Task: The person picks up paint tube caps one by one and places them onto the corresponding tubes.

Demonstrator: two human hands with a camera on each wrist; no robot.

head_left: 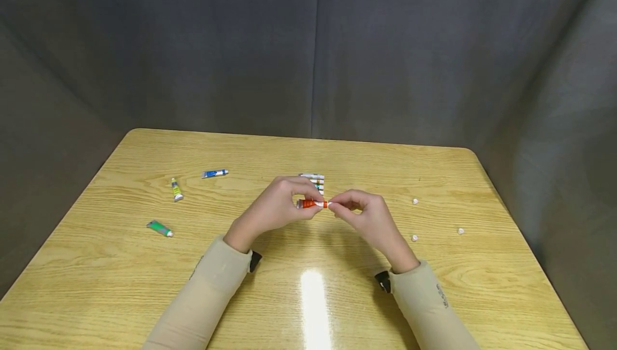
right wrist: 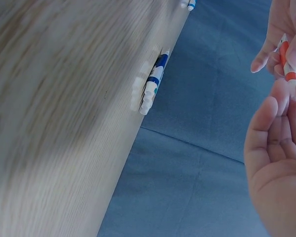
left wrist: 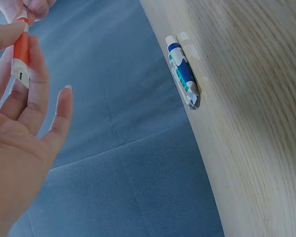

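Over the middle of the table, my left hand [head_left: 284, 203] holds a small orange-red paint tube [head_left: 309, 204] between thumb and fingers, the tube lying roughly level. My right hand [head_left: 368, 216] pinches the white cap at the tube's right end, and its fingertips cover most of that cap. In the left wrist view, the tube's flat crimped end [left wrist: 20, 71] points back toward the left palm. Just beyond the hands, several paint tubes [head_left: 312, 176] lie side by side in a row, partly hidden by the left hand. A blue-and-white tube [right wrist: 157, 71] shows in that row in the right wrist view.
On the table's left lie a blue tube [head_left: 215, 173], a yellow tube [head_left: 177, 189] and a green tube [head_left: 159, 228], apart from each other. Three small white caps [head_left: 460, 231] are scattered on the right. A dark curtain [head_left: 308, 60] hangs behind the wooden table [head_left: 120, 285].
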